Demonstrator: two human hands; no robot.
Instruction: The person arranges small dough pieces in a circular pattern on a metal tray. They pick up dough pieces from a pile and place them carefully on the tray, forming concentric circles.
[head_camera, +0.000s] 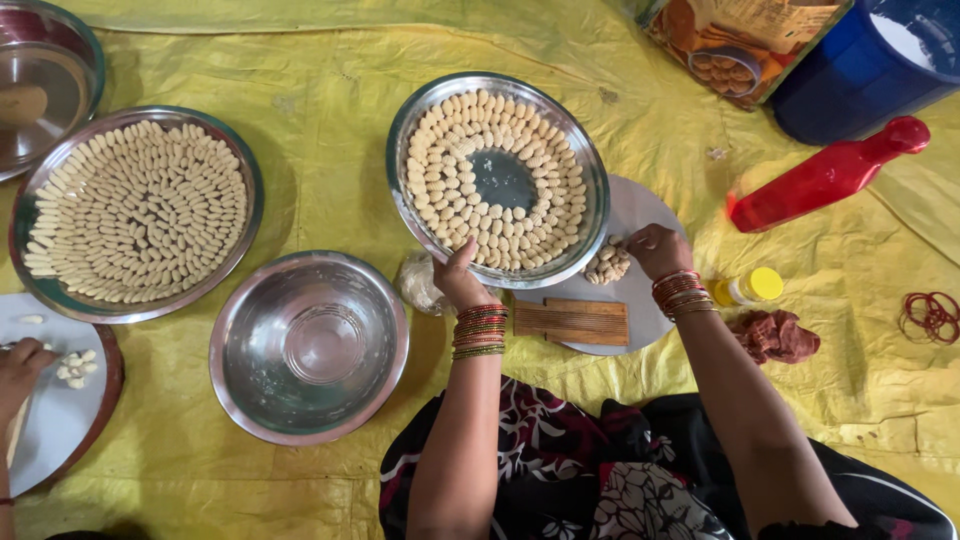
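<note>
Left hand (456, 275) gripping rim of steel plate (592, 190) ringed with dough pieces (470, 125), right hand (655, 250) pinching pieces from small pile (607, 264)

A red bottle (828, 176), empty steel bowl (308, 346) and rubber bands (930, 316) lie on the yellow sheet (330, 110)

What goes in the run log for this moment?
left hand: holds steel plate rim | right hand: at dough pieces | plate: tilted, ringed with shaped pieces
</note>
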